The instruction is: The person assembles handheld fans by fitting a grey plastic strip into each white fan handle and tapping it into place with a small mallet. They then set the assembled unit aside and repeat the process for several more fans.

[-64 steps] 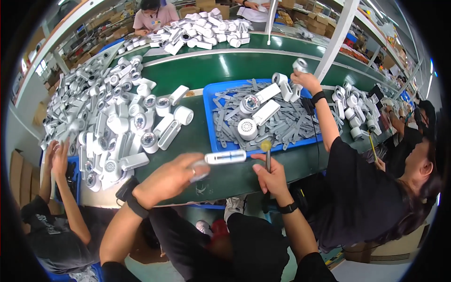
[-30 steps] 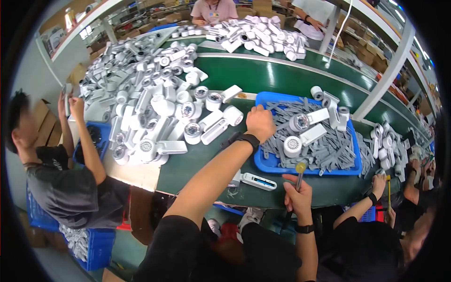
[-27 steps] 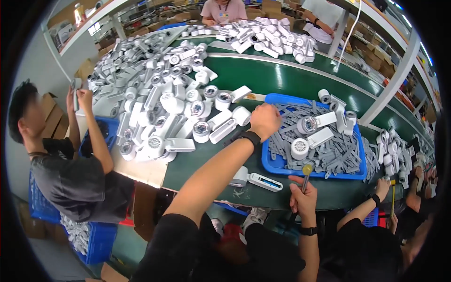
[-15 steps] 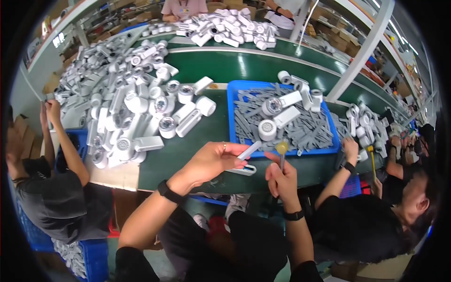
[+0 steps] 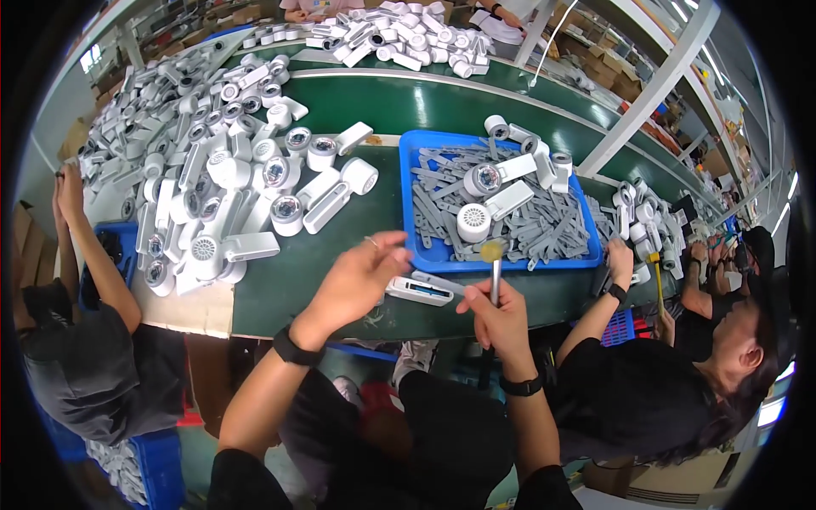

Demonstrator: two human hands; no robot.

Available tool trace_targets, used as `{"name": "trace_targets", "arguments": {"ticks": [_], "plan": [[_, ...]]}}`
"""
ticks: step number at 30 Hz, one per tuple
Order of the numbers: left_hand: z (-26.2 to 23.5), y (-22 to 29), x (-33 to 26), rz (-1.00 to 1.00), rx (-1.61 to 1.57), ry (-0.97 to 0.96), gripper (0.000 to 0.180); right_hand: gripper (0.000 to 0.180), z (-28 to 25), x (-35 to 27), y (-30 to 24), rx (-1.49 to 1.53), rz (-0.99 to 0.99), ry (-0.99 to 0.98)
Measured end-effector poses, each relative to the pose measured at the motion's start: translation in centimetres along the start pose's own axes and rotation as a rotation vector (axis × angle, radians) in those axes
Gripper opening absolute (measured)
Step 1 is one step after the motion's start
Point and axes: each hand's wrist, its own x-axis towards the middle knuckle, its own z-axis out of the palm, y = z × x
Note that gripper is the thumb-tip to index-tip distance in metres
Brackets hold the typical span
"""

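In my right hand (image 5: 501,321) is a small mallet (image 5: 493,252) with a yellowish round head and a metal shaft, held upright. The fingertips of that hand are at the end of a slim grey strip (image 5: 439,282); whether they grip it is unclear. The strip slants along a white handheld fan (image 5: 418,291), whose handle lies on the bench with its slot up and something blue inside. My left hand (image 5: 359,279) hovers just left of the fan, fingers stretched out and holding nothing.
A blue tray (image 5: 406,200) of grey strips has several white fans on top. More white fans (image 5: 221,183) are heaped to the left on the green bench (image 5: 357,229). A metal post (image 5: 650,93) rises behind the tray. Co-workers sit on both sides; the right one (image 5: 620,263) has a yellow-handled tool.
My left hand has let go of the grey strip and drawn back left. The strip now lies along the fan. The whole view has shifted slightly.
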Motion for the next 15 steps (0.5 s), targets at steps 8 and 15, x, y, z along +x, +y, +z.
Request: {"name": "trace_targets", "arguments": {"ticks": [8, 15], "plan": [[-2.7, -3.2, -2.3, 0.733, 1.064, 0.26, 0.062, 0.016, 0.2, 0.7, 0.2, 0.024, 0.049, 0.069], [-1.4, -5.6, -0.7, 0.86, 1.124, 0.32, 0.051, 0.019, 2.0, 1.8, 1.2, -0.151, 0.12, -0.01]]}}
